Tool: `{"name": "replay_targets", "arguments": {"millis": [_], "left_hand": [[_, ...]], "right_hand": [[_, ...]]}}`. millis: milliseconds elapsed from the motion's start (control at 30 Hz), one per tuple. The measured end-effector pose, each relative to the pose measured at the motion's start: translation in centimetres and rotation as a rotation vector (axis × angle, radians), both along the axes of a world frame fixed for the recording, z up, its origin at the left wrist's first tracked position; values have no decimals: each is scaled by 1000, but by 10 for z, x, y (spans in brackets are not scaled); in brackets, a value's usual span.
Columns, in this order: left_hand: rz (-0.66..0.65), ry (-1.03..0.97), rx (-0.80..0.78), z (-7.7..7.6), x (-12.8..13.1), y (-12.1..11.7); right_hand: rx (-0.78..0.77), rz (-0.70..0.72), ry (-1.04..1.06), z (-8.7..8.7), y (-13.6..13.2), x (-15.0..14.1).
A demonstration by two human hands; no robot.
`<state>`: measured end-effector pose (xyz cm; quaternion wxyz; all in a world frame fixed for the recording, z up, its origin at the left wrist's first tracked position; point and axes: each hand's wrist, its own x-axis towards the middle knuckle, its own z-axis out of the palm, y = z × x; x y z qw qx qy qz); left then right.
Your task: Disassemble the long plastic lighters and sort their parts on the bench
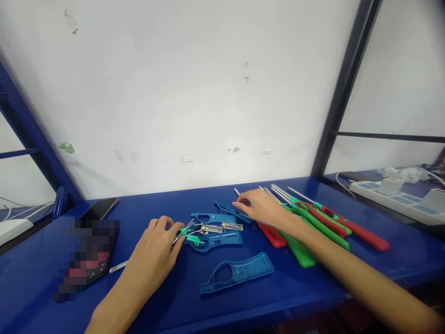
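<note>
My left hand point(158, 243) is closed round a lighter's inner parts; green trigger pieces point(195, 240) and thin wires poke out past its fingertips. A metal tube point(118, 266) sticks out behind that hand. Two clear fuel tanks point(212, 228) lie just right of the wires. Blue casing halves point(222, 240) of a stick lighter are spread around them, and another half point(239, 271) rests nearer the front edge. Farther back, my right hand point(259, 206) is closed on the end of a tilted blue casing half point(231, 209); its fingertips are partly hidden.
Several red and green stick lighters point(320, 222) with metal tubes lie at the right, partly under my right forearm. A phone point(99, 208) and a blurred dark screen point(92, 255) are at the left. A white power strip point(396, 199) stands far right, beyond the dark post point(342, 88).
</note>
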<state>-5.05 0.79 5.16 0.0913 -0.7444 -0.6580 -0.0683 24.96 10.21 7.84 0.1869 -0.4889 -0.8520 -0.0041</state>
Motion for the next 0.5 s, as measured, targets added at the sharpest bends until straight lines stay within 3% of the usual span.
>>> {"name": "replay_targets", "arguments": {"millis": [233, 500], "left_hand": [[98, -15, -122, -28, 11, -10], [90, 8, -243, -24, 11, 5]], "right_hand": [[-45, 119, -144, -6, -17, -8], [-6, 166, -230, -18, -22, -26]]}}
